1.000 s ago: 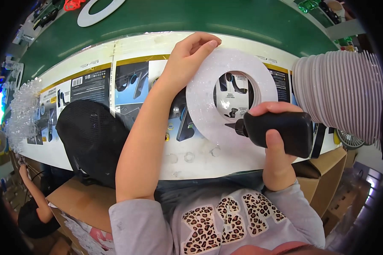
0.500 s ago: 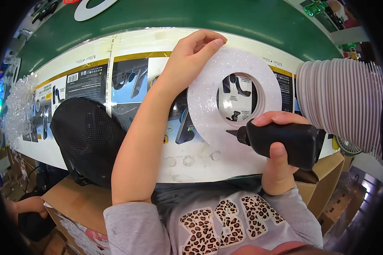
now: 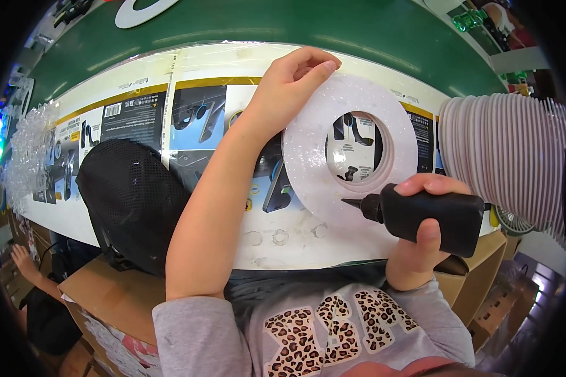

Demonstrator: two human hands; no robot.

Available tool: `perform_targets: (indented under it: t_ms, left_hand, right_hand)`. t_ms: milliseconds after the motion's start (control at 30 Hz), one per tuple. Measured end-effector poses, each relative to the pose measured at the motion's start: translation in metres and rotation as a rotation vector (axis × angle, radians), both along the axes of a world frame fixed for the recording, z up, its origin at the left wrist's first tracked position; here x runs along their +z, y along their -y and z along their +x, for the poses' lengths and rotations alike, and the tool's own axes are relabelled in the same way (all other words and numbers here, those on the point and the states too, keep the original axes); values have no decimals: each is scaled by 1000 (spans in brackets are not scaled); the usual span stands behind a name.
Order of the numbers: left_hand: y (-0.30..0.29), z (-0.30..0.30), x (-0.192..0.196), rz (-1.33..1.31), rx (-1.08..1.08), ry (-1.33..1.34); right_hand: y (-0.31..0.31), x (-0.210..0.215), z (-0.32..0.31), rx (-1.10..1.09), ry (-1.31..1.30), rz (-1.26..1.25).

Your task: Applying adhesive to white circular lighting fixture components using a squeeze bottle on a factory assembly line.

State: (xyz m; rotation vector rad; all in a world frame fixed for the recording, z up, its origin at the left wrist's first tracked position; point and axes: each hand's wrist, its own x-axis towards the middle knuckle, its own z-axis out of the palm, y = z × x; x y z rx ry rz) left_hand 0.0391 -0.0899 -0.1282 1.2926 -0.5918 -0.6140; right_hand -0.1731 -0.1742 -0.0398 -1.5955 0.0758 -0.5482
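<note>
A stack of flat white speckled rings [image 3: 308,169] lies on the worktop, its round opening facing up. At the stack's far left edge is my left hand [image 3: 302,78], fingers curled and thumb close to the fingertips; whatever sits between them is hidden. My right hand [image 3: 431,232] is wrapped around a black squeeze bottle [image 3: 415,217] with a narrow pointed nozzle. The bottle tilts to the left, and its tip hovers over or touches the near part of the top ring; I cannot tell which.
A long row of ribbed white rings [image 3: 497,157] stands at the right. A black mesh cap [image 3: 126,201] sits left of my left forearm, beyond it a heap of clear plastic scraps [image 3: 28,151]. Printed card sheets [image 3: 132,129] cover the worktop. Another person's hand [image 3: 25,264] shows far left.
The bottle and my right hand have shifted slightly right and down in the picture. The whole scene has moved a little with the view. The other person's hand has risen at far left.
</note>
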Motion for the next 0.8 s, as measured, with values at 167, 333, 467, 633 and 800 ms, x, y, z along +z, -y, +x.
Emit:
perform_targets:
  t_ms: [167, 333, 467, 633, 800]
  left_hand:
    - [-2, 1, 1, 16, -12, 1]
    - [-2, 2, -2, 9, 2, 36]
    - [-1, 2, -3, -5, -2, 38]
    - [0, 2, -2, -5, -1, 38]
    - [0, 2, -2, 6, 1, 46]
  right_hand:
    - [-8, -4, -2, 108, 25, 89]
    - [-9, -8, 0, 201, -27, 81]
    - [-12, -7, 1, 173, -41, 71]
    - [-11, -7, 1, 174, -37, 75]
    - [-10, -9, 2, 189, -29, 40]
